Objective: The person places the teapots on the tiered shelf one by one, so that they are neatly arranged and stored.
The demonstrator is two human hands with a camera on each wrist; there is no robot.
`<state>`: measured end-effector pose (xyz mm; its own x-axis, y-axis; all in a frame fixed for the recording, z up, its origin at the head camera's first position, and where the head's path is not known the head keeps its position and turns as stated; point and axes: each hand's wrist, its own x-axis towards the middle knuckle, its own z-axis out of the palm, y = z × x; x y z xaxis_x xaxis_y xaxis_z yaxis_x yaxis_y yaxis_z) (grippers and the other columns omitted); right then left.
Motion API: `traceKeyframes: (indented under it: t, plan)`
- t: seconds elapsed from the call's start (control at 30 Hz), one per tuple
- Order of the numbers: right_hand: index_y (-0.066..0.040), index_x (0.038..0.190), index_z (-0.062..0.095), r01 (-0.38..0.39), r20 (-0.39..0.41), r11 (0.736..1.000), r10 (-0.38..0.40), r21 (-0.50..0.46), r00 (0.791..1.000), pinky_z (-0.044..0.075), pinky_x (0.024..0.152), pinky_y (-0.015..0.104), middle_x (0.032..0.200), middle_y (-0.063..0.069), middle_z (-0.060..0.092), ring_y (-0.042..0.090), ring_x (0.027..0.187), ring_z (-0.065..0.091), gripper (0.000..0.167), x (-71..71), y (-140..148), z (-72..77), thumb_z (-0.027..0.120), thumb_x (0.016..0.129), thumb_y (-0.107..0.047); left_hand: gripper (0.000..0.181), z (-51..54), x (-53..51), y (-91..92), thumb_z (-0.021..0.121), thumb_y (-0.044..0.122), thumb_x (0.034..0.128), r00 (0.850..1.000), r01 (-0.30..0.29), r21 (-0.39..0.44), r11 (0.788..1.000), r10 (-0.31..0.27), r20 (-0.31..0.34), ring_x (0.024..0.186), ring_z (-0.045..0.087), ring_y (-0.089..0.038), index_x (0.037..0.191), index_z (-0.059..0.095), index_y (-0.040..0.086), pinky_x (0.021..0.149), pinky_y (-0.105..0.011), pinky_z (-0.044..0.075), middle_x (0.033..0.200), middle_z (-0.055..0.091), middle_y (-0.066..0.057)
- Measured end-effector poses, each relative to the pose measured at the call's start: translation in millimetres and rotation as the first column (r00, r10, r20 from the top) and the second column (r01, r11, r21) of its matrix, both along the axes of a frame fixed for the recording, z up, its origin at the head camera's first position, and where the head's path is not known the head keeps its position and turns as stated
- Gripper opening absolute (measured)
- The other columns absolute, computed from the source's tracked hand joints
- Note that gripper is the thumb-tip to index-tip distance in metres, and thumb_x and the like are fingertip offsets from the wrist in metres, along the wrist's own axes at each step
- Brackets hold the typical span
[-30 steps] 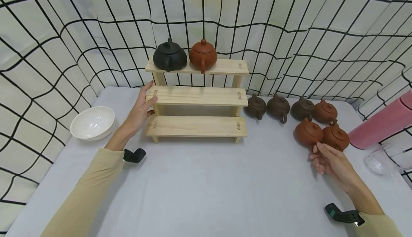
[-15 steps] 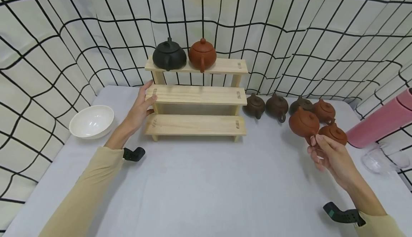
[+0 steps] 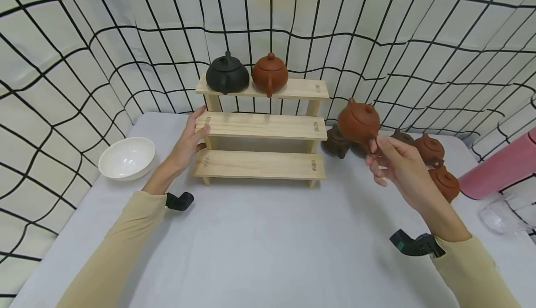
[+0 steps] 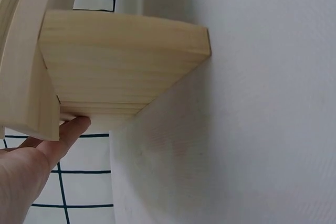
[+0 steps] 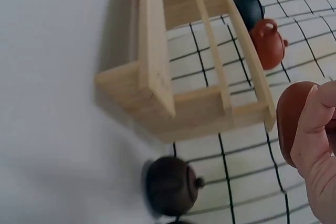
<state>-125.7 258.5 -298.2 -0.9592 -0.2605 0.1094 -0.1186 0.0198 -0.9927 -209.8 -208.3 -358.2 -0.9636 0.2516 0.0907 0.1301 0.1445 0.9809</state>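
My right hand (image 3: 402, 170) pinches a reddish-brown clay teapot (image 3: 358, 119) by its handle, in the air just right of a three-tier wooden display rack (image 3: 259, 164). In the right wrist view, part of that teapot (image 5: 290, 119) shows behind the fingers. My left hand (image 3: 182, 145) grips the left end of the rack's middle shelf, the thumb on the board. The left wrist view shows a finger (image 4: 76, 127) against the wood. On the top shelf stand a black teapot (image 3: 227, 74) and a red-brown teapot (image 3: 270, 73), side by side.
Right of the rack are dark brown teapots (image 3: 336, 141), partly hidden, and two reddish ones (image 3: 430, 149). A pink bottle (image 3: 498, 164) and a clear glass vessel (image 3: 502, 215) stand farther right. A white bowl (image 3: 127, 158) sits at left. Black wire grid (image 3: 331, 15) surrounds the table.
My right hand has lifted the reddish teapot off the table and carried it up and left toward the rack. My left hand stays on the middle shelf.
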Motion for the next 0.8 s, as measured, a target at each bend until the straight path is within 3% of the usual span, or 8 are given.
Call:
traceKeyframes:
  t: [0.4, 0.8]
  plan:
    - [-0.003, 0.101, 0.056, 0.008, 0.038, 0.999, -0.007, -0.042, 0.999, 0.045, 0.051, 0.023, 0.08, 0.004, 0.062, 0.013, 0.062, 0.05, 0.032, -60.1, -71.8, 35.6, 0.051, 0.112, -0.032, 0.07, 1.3, 0.4, 0.0, 0.035, 0.028, 0.1103, 1.0, 0.0, 0.032, 0.999, 0.0, 0.01, 0.153, 0.019, -0.041, 0.168, -0.003, 0.017, 0.119, -0.069, 0.02, 0.172, 0.003, -0.019]
    - [-0.002, 0.1, 0.057, 0.083, 0.054, 0.996, -0.081, -0.034, 0.995, 0.047, 0.051, 0.022, 0.078, 0.005, 0.061, 0.012, 0.062, 0.052, 0.032, -99.1, -100.1, 39.8, 0.048, 0.113, -0.029, 0.07, 0.2, 0.9, -0.8, 0.035, 0.027, 0.1109, 1.0, 0.001, 0.022, 1.0, -0.001, 0.005, 0.153, 0.018, -0.043, 0.168, -0.004, 0.016, 0.118, -0.071, 0.021, 0.173, 0.0, -0.018]
